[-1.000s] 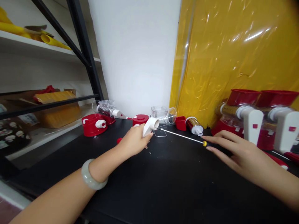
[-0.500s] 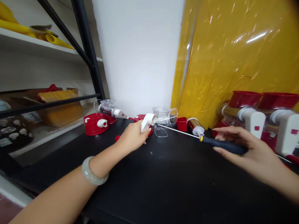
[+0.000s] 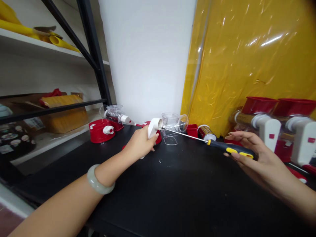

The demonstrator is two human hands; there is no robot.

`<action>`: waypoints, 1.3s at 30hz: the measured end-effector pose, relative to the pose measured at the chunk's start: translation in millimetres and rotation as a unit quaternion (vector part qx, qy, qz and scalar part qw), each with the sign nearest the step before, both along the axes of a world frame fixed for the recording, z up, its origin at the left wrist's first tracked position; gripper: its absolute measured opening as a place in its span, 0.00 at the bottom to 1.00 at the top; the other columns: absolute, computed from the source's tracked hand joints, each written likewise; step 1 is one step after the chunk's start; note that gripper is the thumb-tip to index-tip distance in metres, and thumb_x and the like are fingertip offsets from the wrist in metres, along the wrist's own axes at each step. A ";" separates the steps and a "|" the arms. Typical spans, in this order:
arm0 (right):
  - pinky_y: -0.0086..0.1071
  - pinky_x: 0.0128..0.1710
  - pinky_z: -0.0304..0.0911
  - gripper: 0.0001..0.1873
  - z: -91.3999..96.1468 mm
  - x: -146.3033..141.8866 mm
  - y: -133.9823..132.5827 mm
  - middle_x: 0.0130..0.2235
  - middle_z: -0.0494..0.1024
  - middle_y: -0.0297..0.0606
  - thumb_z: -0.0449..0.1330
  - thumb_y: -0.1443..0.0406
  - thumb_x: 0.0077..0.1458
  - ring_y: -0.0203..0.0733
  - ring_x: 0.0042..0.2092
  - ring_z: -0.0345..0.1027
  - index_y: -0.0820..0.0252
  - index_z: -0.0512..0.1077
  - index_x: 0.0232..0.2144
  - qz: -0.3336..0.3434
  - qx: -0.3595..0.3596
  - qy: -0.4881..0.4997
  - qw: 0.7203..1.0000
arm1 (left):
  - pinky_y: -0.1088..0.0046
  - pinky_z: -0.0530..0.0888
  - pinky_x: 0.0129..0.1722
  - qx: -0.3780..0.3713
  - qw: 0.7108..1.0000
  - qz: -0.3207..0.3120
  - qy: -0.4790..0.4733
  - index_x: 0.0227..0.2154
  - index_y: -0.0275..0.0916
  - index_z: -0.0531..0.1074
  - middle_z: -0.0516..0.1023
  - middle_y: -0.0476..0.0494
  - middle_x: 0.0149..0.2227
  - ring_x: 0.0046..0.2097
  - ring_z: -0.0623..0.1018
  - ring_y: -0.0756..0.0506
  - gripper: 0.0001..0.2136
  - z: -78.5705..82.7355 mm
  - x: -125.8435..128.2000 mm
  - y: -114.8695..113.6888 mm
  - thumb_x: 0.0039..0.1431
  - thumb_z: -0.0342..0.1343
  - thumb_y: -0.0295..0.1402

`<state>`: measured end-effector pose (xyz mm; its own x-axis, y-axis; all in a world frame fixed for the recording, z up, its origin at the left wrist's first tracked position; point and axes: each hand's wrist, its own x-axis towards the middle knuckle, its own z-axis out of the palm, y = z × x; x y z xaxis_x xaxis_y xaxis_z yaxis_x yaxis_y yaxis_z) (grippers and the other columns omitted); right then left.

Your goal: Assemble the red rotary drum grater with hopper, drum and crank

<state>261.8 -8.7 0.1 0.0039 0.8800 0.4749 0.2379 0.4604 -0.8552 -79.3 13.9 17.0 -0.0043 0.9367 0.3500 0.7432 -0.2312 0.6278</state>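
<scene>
My left hand is closed round a white plastic crank handle, whose round socket faces right. A long screwdriver with a dark blue and yellow grip is held between the fingers and thumb of my right hand. Its thin shaft points left, with the tip at the mouth of the socket; how deep it sits I cannot tell. Behind my left hand, a red base is partly hidden. A clear plastic housing stands just beyond the shaft.
On the black tabletop, a red round base stands at left beside a drum grater. A red cup and a grater drum lie behind the shaft. Assembled red-and-white graters stand at right. A shelf rack rises at left.
The screwdriver has shifted slightly left and its grip has rolled, so yellow patches now show. The fingers of my right hand have moved round the grip. My left hand has barely moved.
</scene>
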 end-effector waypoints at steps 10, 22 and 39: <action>0.36 0.25 0.74 0.22 3.8 5.3 1.1 0.32 0.74 0.38 0.58 0.47 0.56 0.44 0.26 0.74 0.51 0.65 0.46 -0.053 0.009 -0.025 0.998 | 0.72 0.74 0.23 -0.023 0.999 -0.032 -0.019 0.42 0.37 0.69 0.79 0.45 0.28 0.22 0.79 0.47 0.13 -6.7 4.1 -1.1 0.61 0.52 0.42; 0.35 0.29 0.69 0.16 -0.5 8.4 -6.5 0.25 0.71 0.32 0.51 0.52 0.63 0.41 0.26 0.70 0.51 0.61 0.48 0.016 0.048 -0.133 0.990 | 0.73 0.73 0.23 -0.018 1.000 -0.016 -0.015 0.40 0.39 0.68 0.79 0.47 0.26 0.22 0.79 0.46 0.11 -9.2 -0.8 5.3 0.61 0.52 0.41; 0.40 0.39 0.69 0.22 -7.4 8.0 0.7 0.37 0.74 0.34 0.55 0.52 0.61 0.42 0.34 0.72 0.50 0.55 0.53 0.026 0.069 -0.101 0.992 | 0.74 0.74 0.22 -0.027 0.999 -0.023 -0.024 0.37 0.38 0.67 0.79 0.46 0.26 0.22 0.79 0.46 0.10 -10.5 -2.0 8.1 0.60 0.53 0.39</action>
<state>269.8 -8.1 -7.3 -0.1478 0.8037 0.5764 0.3712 0.5853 -0.7208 -81.3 22.0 6.5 0.0226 0.9540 0.2989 0.7009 -0.2283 0.6758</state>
